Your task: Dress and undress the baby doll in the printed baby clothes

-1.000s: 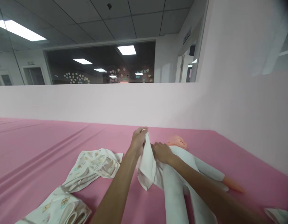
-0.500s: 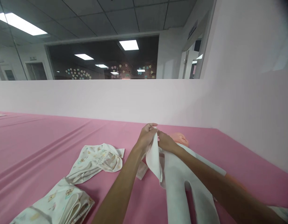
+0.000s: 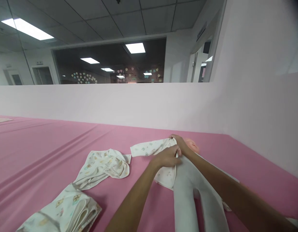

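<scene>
Landmark: the doll (image 3: 187,180), laid on a pink sheet (image 3: 42,154) with its white cloth legs pointed toward the camera. Nearest, at the same level as the legs and well to their left, a folded printed cloth (image 3: 62,209) is noted, its layers stacked and turned toward the doll. A small part of a pale cloth (image 3: 297,222) is seen well to the right of the legs, mostly covered by the right forearm. Farther off, to the left of the doll's body, a crumpled printed cloth (image 3: 106,164) is laid; whether it is joined to the folded one cannot be told.

Against the upper left side of the doll, a printed white shirt (image 3: 153,147) is located, one sleeve stretched leftward away from the doll, a lower flap hung beside its body. The shirt's edge is gripped by the left hand (image 3: 168,156), its fingers curled nearly closed. Just beyond it, near the doll's head (image 3: 191,145), the right hand (image 3: 182,144) is placed at the shirt's upper edge, fingers bent; how firmly cloth is held by them cannot be told, the palm side being hidden. The doll's arm on the right is largely hidden by the right forearm.

Beyond the doll, the sheet is bordered by a white wall (image 3: 115,104); above it, ceiling lights (image 3: 135,48) and heart shapes (image 3: 84,78) are seen.
</scene>
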The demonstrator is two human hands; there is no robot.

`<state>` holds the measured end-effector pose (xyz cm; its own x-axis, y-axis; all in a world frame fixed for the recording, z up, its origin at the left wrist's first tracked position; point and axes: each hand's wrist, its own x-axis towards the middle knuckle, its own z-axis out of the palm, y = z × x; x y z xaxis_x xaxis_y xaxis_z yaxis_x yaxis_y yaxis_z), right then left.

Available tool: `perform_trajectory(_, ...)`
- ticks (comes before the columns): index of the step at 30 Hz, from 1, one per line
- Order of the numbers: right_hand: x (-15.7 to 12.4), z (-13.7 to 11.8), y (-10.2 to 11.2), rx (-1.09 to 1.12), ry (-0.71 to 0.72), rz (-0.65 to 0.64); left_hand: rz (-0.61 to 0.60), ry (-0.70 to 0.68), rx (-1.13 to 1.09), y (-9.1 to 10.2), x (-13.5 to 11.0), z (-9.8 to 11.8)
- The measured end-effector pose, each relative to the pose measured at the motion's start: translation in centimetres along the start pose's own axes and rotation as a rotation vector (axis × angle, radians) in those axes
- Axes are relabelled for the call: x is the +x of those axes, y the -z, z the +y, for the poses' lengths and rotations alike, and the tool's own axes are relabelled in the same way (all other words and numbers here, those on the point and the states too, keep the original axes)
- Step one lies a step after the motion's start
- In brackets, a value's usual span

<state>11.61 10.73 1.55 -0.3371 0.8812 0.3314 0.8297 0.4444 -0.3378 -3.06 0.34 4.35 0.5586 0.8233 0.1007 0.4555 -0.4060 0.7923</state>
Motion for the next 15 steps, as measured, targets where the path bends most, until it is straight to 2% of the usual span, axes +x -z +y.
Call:
perform_trajectory(6, -0.7, -0.3, -0.7, 0.034, 0.095, -0.133, -0.142, 0.136, 0.091, -0.8, 0.6, -0.7)
perform_trajectory(10, -2.1, -1.5, 0.9, 0.058, 0.136, -0.093, -0.219, 0.22, 0.066, -0.3, 0.4, -0.8)
perform_trajectory(12, -4.2, -1.5, 2.6, 0.068, 0.123, -0.023, -0.215, 0.242, 0.07, 0.2, 0.1, -0.6)
perform_trajectory(15, -10.0, 0.1, 5.1, 0.044, 0.017, 0.103, -0.087, 0.26, 0.157, 0.8, -0.1, 0.1)
